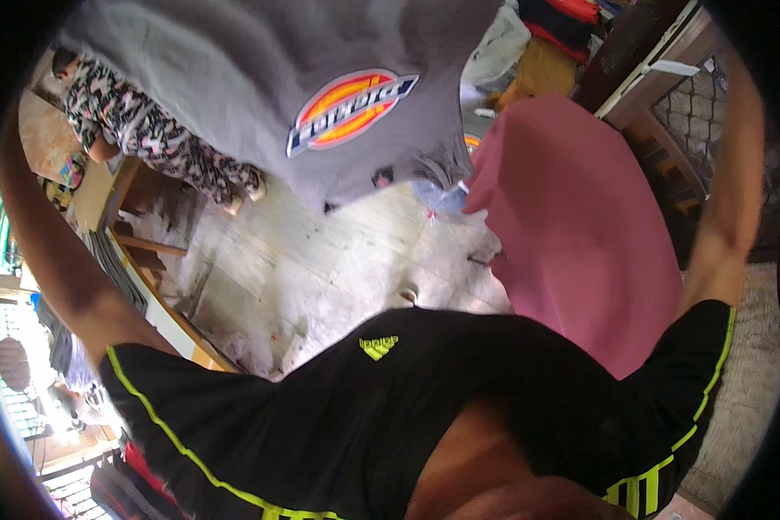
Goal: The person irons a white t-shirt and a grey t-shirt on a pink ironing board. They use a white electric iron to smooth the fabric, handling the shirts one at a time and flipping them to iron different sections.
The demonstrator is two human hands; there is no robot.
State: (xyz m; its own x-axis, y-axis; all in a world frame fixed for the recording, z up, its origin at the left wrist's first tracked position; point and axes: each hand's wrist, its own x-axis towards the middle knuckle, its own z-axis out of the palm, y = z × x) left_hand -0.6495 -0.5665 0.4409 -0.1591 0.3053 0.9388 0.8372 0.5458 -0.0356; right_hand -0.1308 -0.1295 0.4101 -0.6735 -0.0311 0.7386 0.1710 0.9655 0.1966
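Observation:
A grey garment [243,52] with a red, yellow and dark blue oval emblem is spread out in front of me, its upper part cut off by the picture's top edge. My left arm [61,251] reaches up along the left rim, and its hand lies outside the picture. On the other side my right arm [726,199] stretches up past the right rim, with that hand also out of sight. Whether either hand touches the garment does not show. A dusky pink cloth [581,208] hangs or lies between the garment and my right arm.
At the far left a person in patterned clothes [147,113] leans over a wooden table [95,195]. Folded clothes [559,26] are piled at the top right, near a metal lattice gate [693,108]. Below the garment shows a pale, worn floor [347,251].

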